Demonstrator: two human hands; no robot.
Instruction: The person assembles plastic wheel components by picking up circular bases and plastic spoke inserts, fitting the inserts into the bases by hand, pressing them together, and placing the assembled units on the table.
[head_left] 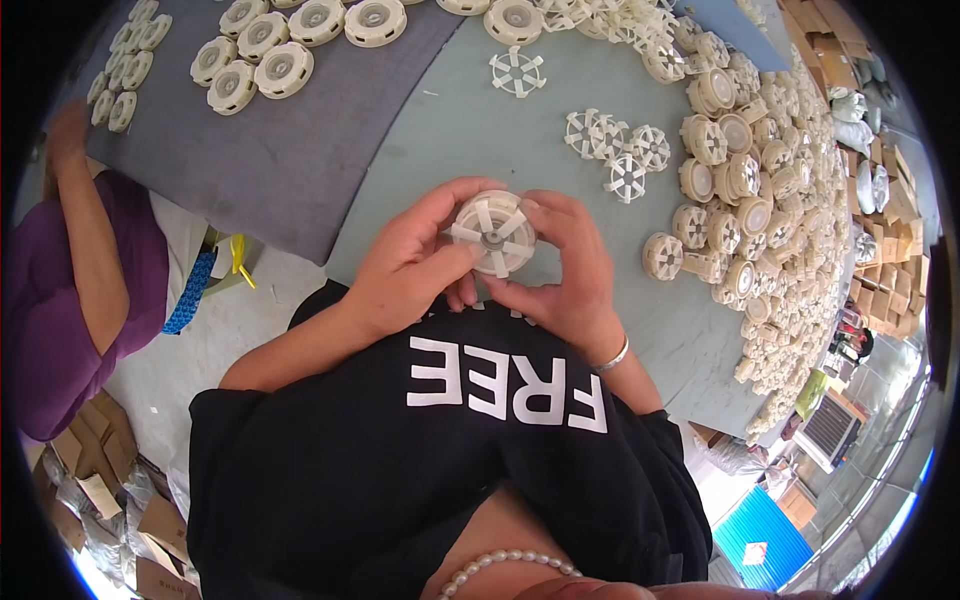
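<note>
Pinching the round cream plastic housing (pixel 495 237) in front of the black fabric shirt (pixel 460 450), the left hand (pixel 425 248) and right hand (pixel 566 256) hold what looks from here light and stiff, best taken by its rim (pixel 504 201), as the thin white plastic spokes (pixel 516 248) may snap

The left hand (pixel 412 255) and right hand (pixel 578 268) hold a round, white-spoked part (pixel 494 238) between their fingers (pixel 458 189).

On the surface (pixel 440 130), left to right: disc units (pixel 283 70) grouped at far left, loose spoked rings (pixel 627 178) at far centre, heaped assemblies (pixel 708 142) along the right. Held assembly (pixel 495 238): near centre, between left grip (pixel 415 255) and right grip (pixel 572 265). Cartons (pixel 98 445): near left, also right beyond the heaped assemblies.
</note>
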